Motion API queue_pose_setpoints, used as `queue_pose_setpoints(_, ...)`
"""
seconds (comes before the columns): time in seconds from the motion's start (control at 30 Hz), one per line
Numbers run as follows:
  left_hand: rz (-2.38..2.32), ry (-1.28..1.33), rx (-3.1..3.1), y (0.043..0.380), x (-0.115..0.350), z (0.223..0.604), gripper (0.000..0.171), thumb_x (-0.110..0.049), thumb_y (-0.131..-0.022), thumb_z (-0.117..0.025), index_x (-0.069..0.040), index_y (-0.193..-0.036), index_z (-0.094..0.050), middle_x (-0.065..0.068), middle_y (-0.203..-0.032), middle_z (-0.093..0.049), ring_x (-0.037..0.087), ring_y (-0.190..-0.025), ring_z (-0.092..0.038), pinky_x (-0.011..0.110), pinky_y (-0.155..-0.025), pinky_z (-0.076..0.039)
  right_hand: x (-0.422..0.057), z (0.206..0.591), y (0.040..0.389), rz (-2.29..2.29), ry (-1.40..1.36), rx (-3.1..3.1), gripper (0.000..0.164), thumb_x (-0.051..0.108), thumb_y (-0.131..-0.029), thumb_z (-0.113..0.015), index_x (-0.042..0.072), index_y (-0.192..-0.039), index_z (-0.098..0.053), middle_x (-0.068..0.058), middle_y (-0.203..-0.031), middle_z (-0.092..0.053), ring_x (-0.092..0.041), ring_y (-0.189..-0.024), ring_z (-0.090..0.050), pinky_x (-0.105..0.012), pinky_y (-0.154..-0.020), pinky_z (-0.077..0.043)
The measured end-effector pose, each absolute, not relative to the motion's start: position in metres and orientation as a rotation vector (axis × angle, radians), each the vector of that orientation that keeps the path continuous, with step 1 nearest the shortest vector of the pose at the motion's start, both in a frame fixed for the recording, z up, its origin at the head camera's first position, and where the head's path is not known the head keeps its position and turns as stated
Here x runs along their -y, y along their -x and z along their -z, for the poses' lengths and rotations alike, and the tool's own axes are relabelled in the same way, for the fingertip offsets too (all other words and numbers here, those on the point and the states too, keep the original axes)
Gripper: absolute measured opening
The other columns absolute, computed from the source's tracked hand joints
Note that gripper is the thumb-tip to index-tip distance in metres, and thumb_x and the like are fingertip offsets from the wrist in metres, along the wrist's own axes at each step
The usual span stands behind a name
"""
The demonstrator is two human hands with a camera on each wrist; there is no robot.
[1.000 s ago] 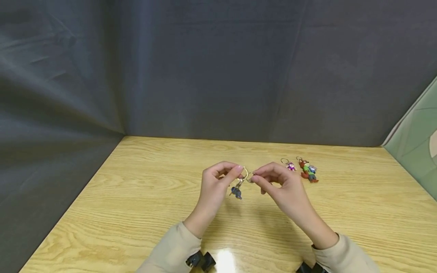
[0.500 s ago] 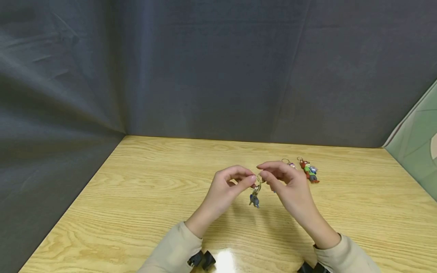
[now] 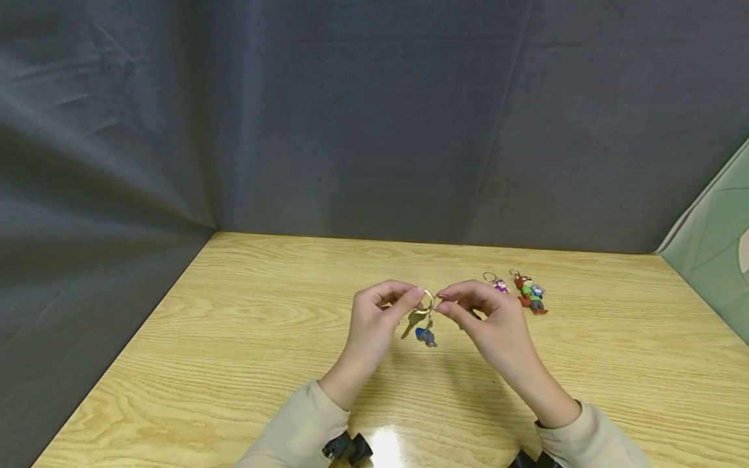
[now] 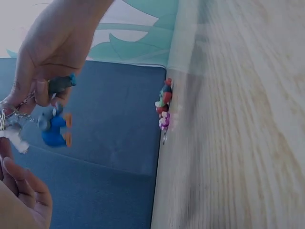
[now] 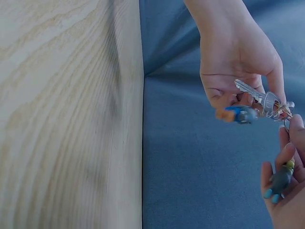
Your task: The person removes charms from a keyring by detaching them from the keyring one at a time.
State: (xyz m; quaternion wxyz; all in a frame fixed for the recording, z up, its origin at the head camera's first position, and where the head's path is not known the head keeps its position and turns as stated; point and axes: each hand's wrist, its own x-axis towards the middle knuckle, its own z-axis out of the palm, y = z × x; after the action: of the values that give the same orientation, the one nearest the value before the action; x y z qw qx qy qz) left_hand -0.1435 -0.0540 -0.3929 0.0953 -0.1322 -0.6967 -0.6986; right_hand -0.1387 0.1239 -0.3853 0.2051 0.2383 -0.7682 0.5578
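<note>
My left hand [image 3: 374, 318] pinches a metal key ring [image 3: 429, 302] from the left side. A key [image 3: 412, 324] and a small blue-and-grey figurine [image 3: 426, 337] with orange feet [image 5: 226, 115] dangle below the ring, above the table. On the ring's right, my right hand [image 3: 488, 318] pinches the ring of a second keychain between thumb and forefinger, right at the key ring. Its grey figurine with teal feet [image 5: 281, 181] hangs against the right fingers; the hand mostly hides it in the head view. The left wrist view shows the blue figurine [image 4: 54, 129] between both hands.
Behind the right hand, a purple-and-white figurine keychain [image 3: 500, 285] and a larger red fox figurine keychain in green [image 3: 531, 296] lie on the wooden table [image 3: 234, 338]. Dark cloth [image 3: 374, 130] stands at the back and left; a green patterned panel [image 3: 710, 234] is at right.
Both hands shifted right and closer together, then back left. The key now hangs apart from the blue figurine, and the purple keychain shows again behind the right hand.
</note>
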Motion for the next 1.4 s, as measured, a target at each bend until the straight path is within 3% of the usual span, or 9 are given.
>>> queue_pose_setpoints(0.17,2.171,0.366,2.025,0.1439,0.0535,0.3914,0.02,-0.015,-0.092,-0.07,0.005,-0.095,-0.072,0.004,-0.083,-0.069,0.016,-0.079,-0.061,0.023,-0.066,-0.046,-0.1232,0.3869,0.1377,-1.58,-0.665,2.123,0.016,-0.009,-0.082,-0.074,0.002,-0.094,-0.073,0.005,-0.077,-0.066,-0.008,-0.06,-0.052,-0.021,-0.056,-0.045)
queue_pose_setpoints(0.5,1.994,0.632,2.235,0.144,0.0542,0.3949,0.02,-0.021,-0.096,-0.066,-0.004,-0.106,-0.071,0.003,-0.09,-0.069,0.012,-0.082,-0.061,0.027,-0.071,-0.044,-0.1289,0.3854,0.1389,-1.577,-0.606,2.118,0.014,-0.006,-0.089,-0.069,0.004,-0.096,-0.074,0.004,-0.081,-0.067,-0.01,-0.067,-0.058,-0.023,-0.061,-0.046)
queue_pose_setpoints(0.7,1.99,0.529,2.15,0.1446,0.0543,0.3955,0.016,-0.02,-0.093,-0.07,-0.005,-0.093,-0.075,0.002,-0.083,-0.07,0.013,-0.077,-0.061,0.027,-0.067,-0.048,-0.1282,0.389,0.1421,-1.612,-0.722,2.113,0.019,-0.009,-0.085,-0.071,0.002,-0.099,-0.072,0.004,-0.082,-0.067,-0.01,-0.063,-0.055,-0.023,-0.057,-0.045)
queue_pose_setpoints(0.97,2.085,0.452,2.083,0.1426,0.0516,0.3946,0.018,-0.018,-0.091,-0.072,0.0,-0.091,-0.075,0.002,-0.082,-0.07,0.012,-0.075,-0.059,0.028,-0.07,-0.048,-0.126,0.3908,0.141,-1.555,-0.737,2.109,0.023,-0.011,-0.076,-0.078,0.003,-0.094,-0.074,0.003,-0.081,-0.07,-0.008,-0.064,-0.059,-0.021,-0.058,-0.047)
queue_pose_setpoints(1.23,2.139,0.418,2.059,0.1398,0.0486,0.3955,0.019,-0.018,-0.092,-0.071,0.001,-0.092,-0.074,0.005,-0.083,-0.07,0.013,-0.076,-0.061,0.03,-0.071,-0.049,-0.1256,0.3872,0.136,-1.557,-0.651,2.107,0.016,-0.008,-0.075,-0.08,0.004,-0.084,-0.075,0.005,-0.079,-0.071,-0.007,-0.069,-0.064,-0.018,-0.065,-0.052)
queue_pose_setpoints(1.4,2.137,0.373,2.052,0.1389,0.0483,0.3949,0.02,-0.019,-0.091,-0.071,0.001,-0.092,-0.073,0.003,-0.08,-0.069,0.012,-0.076,-0.06,0.027,-0.07,-0.044,-0.1257,0.3878,0.1361,-1.574,-0.652,2.103,0.012,-0.005,-0.078,-0.08,0.006,-0.081,-0.074,0.005,-0.076,-0.07,-0.008,-0.065,-0.062,-0.02,-0.061,-0.049)
